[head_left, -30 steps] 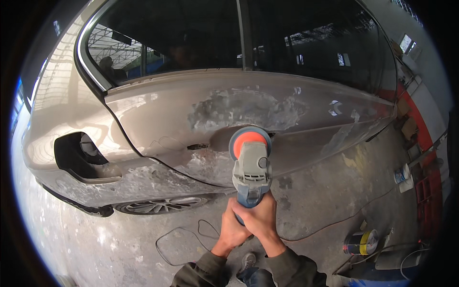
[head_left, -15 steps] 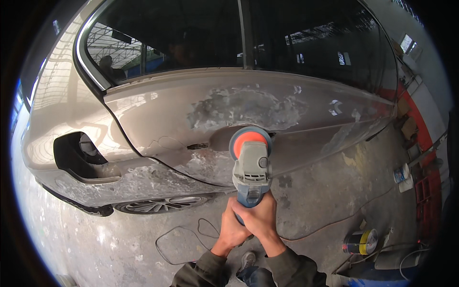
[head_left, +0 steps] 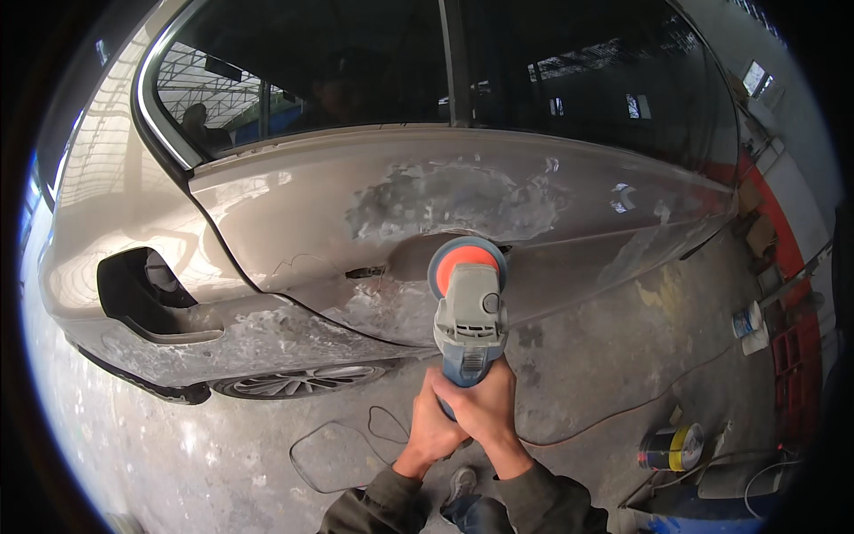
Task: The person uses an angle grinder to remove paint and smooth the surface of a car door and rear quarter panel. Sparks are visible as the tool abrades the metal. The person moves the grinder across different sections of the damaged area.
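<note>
Both my hands are wrapped round the blue-grey handle of an angle grinder (head_left: 471, 307), which points away from me. My left hand (head_left: 431, 420) grips from the left side; my right hand (head_left: 494, 405) closes over it from the right. At the tool's far end sits a round disc (head_left: 467, 258) with a grey rim and an orange-red middle. It is in front of the beige car door (head_left: 302, 227), just below a large dull grey sanded patch (head_left: 454, 203). Whether the disc touches the panel I cannot tell.
Left of the door, the rear body has an empty lamp opening (head_left: 147, 289) above scuffed grey metal and a wheel (head_left: 298, 381). A cable (head_left: 302, 476) loops over the concrete floor. On the right are a yellow-banded can (head_left: 672, 448), a white bucket (head_left: 749, 322) and red crates (head_left: 788, 369).
Almost nothing differs. The view has shifted very slightly against the car, while my hands and the grinder keep their grip and pose.
</note>
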Demonstrator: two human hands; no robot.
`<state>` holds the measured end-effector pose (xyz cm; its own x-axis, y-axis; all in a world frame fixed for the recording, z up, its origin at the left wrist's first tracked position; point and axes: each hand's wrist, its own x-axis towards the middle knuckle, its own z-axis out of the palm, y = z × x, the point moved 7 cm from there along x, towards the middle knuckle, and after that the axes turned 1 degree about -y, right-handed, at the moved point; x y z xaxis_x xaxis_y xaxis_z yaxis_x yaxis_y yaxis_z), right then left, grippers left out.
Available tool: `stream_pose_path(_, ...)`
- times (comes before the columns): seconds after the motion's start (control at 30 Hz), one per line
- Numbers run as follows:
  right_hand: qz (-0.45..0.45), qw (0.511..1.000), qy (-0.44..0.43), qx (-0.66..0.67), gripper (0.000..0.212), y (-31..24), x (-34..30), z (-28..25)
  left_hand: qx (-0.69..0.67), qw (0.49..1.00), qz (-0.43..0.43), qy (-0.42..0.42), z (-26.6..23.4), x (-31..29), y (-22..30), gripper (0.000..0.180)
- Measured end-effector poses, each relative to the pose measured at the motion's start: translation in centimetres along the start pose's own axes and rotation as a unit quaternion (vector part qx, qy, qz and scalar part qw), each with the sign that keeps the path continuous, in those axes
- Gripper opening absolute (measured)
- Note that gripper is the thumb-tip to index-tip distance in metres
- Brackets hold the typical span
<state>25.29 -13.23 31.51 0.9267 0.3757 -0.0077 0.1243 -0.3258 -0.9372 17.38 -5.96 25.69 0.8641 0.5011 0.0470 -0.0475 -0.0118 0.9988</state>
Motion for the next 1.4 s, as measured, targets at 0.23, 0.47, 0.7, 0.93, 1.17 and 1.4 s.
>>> stream_pose_path(0.23, 0.009, 1.0, 0.009, -0.004, 0.061, 0.4, -0.1, -0.6, -0.005, 1.0, -0.003, -0.007, 0.6, 0.2, -0.2, 0.063)
stream_pose_path(0.47, 0.025, 1.0, 0.006, -0.016, 0.061, 1.0, -0.8, -1.0, -0.006, 1.0, 0.012, -0.01, 1.1, -0.5, -0.5, 0.064)
stream_pose_path(0.7, 0.013, 1.0, 0.017, 0.012, 0.06, 1.0, -0.2, -1.4, -0.004, 0.999, -0.032, -0.036, 1.4, -0.2, -0.5, 0.066)
stream_pose_path(0.93, 0.019, 1.0, 0.013, 0.011, 0.06, 1.2, 0.1, -1.7, -0.006, 0.999, -0.025, -0.028, 1.8, 0.0, -0.4, 0.069)
stream_pose_path(1.17, 0.009, 0.999, 0.033, 0.008, 0.06, 1.9, -0.8, -2.0, -0.017, 0.999, -0.035, -0.034, 2.0, -0.8, -1.3, 0.067)
stream_pose_path(1.4, -0.01, 1.0, -0.002, -0.013, 0.059, -0.8, 0.1, -0.4, -0.053, 0.999, -0.003, 0.005, 0.6, 0.3, 0.4, 0.064)
